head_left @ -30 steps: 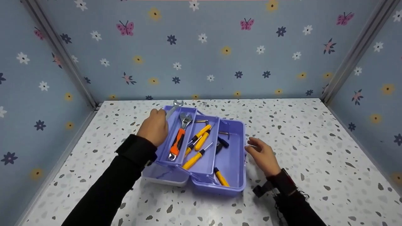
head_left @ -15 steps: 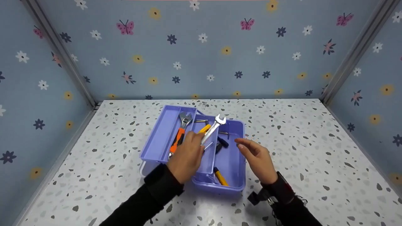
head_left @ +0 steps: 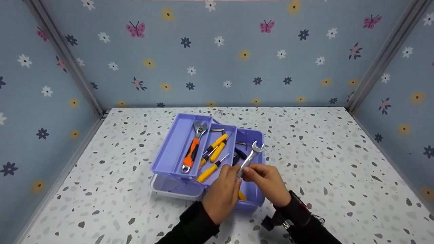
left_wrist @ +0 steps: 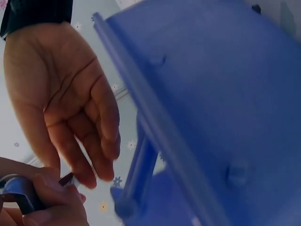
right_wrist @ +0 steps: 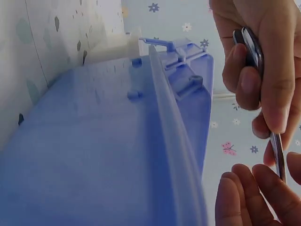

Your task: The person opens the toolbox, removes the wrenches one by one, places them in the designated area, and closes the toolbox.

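A silver wrench (head_left: 251, 157) is held between both hands over the right part of an open purple toolbox (head_left: 252, 205), its open end pointing up and away. My left hand (head_left: 222, 195) grips the lower handle; in the right wrist view the fingers of the left hand (right_wrist: 273, 70) curl round it. With thumb and fingertips, my right hand (head_left: 269, 183) pinches the wrench from the right. The left wrist view shows the palm of the right hand (left_wrist: 61, 80) and the rounded end of the wrench (left_wrist: 21, 190) in the left fingers.
An adjustable wrench (head_left: 192, 149) with an orange and black handle lies in the toolbox's left tray. Several yellow-handled screwdrivers (head_left: 207, 173) fill the middle tray. Black-handled tools (head_left: 240, 153) sit in the deep right section. Patterned walls (head_left: 217, 67) enclose the speckled table (head_left: 322, 162).
The left hand has carried the wrench from the left tray rightward across the toolbox. My right hand has moved in from the right side and now pinches the wrench too.
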A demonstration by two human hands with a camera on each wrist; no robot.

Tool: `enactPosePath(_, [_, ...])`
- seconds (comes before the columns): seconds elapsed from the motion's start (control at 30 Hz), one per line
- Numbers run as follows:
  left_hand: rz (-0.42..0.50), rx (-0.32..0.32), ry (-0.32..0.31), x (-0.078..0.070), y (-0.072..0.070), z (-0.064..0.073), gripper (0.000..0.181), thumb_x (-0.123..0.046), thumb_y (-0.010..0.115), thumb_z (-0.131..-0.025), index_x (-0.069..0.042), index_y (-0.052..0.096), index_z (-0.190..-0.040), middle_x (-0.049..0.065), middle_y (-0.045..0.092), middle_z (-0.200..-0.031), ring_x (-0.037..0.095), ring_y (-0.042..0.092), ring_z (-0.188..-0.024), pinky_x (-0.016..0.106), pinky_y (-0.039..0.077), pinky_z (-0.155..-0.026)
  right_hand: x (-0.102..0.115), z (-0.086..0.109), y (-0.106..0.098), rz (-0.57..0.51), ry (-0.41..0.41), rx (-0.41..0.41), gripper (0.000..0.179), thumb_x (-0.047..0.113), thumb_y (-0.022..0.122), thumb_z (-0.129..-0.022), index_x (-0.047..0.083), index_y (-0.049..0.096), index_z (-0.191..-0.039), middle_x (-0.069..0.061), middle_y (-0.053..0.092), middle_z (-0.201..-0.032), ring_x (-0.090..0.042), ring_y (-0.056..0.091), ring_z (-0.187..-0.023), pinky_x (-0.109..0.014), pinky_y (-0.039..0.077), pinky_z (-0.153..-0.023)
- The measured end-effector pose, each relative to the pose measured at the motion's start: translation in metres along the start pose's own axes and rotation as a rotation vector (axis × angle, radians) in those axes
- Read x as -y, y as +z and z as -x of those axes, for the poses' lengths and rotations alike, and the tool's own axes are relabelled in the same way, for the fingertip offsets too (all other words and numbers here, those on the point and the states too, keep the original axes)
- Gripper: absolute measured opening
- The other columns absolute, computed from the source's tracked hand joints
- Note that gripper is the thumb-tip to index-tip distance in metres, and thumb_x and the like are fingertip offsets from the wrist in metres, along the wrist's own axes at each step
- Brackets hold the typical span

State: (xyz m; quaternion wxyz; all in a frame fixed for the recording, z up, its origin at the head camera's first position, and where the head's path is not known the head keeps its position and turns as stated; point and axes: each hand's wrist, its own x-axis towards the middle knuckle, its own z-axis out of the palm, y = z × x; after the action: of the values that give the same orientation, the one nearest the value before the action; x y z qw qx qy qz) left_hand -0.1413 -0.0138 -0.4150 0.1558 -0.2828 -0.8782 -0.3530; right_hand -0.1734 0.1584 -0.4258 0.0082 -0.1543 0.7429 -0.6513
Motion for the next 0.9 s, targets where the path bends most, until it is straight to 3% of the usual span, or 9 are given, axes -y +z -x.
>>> enactPosePath(0.2, [-0.011, -0.040, 0.000, -0.003, 0.011, 0.005, 0.030, -0.003, 0.051, -0.099, 0.006, 0.051, -0.127, 0.013, 0.049, -0.107, 0.015, 0.058, -0.081, 0.021, 0.054, -0.072, 0.001, 0.002, 0.006, -0.111, 0.058, 0.027, 0.031, 0.011, 0.057, -0.098, -0.019, 0.063, -0.102, -0.004, 0.074, -0.093, -0.010, 0.071, -0.084, -0.030, 0.059, -0.081])
enactPosePath(0.37, [0.005, -0.050, -0.010, -0.003, 0.013, 0.007, 0.031, -0.004, 0.053, -0.098, 0.006, 0.052, -0.127, 0.012, 0.051, -0.106, 0.013, 0.057, -0.079, 0.020, 0.053, -0.070, 0.003, 0.004, 0.009, -0.180, 0.124, 0.003, 0.029, 0.009, 0.057, -0.097, -0.019, 0.063, -0.103, 0.004, 0.073, -0.089, -0.009, 0.069, -0.084, -0.028, 0.058, -0.082])
enactPosePath(0.67, [0.041, -0.021, -0.018, -0.001, 0.002, 0.005, 0.036, -0.014, 0.055, -0.099, 0.003, 0.054, -0.131, 0.011, 0.057, -0.105, 0.009, 0.054, -0.076, 0.019, 0.049, -0.067, 0.003, 0.001, 0.002, -0.211, 0.168, -0.018, 0.019, 0.010, 0.054, -0.099, -0.005, 0.066, -0.095, 0.000, 0.072, -0.089, -0.012, 0.070, -0.084, -0.030, 0.058, -0.082])
enactPosePath(0.73, [0.014, -0.051, -0.016, 0.001, -0.005, 0.004, 0.037, -0.015, 0.057, -0.098, 0.002, 0.055, -0.130, 0.009, 0.059, -0.103, 0.010, 0.055, -0.075, 0.019, 0.049, -0.066, 0.004, 0.000, -0.001, -0.212, 0.179, -0.032, 0.020, 0.012, 0.053, -0.100, -0.003, 0.065, -0.094, -0.002, 0.071, -0.091, -0.014, 0.070, -0.084, -0.032, 0.058, -0.081])
enactPosePath(0.9, [-0.047, -0.203, 0.000, 0.012, -0.030, 0.000, 0.037, -0.013, 0.065, -0.093, 0.002, 0.059, -0.126, 0.007, 0.063, -0.096, 0.016, 0.061, -0.080, 0.026, 0.053, -0.070, 0.005, -0.003, -0.012, -0.194, 0.199, -0.087, 0.021, 0.015, 0.052, -0.101, -0.001, 0.061, -0.090, -0.004, 0.068, -0.086, -0.014, 0.065, -0.073, -0.030, 0.058, -0.069])
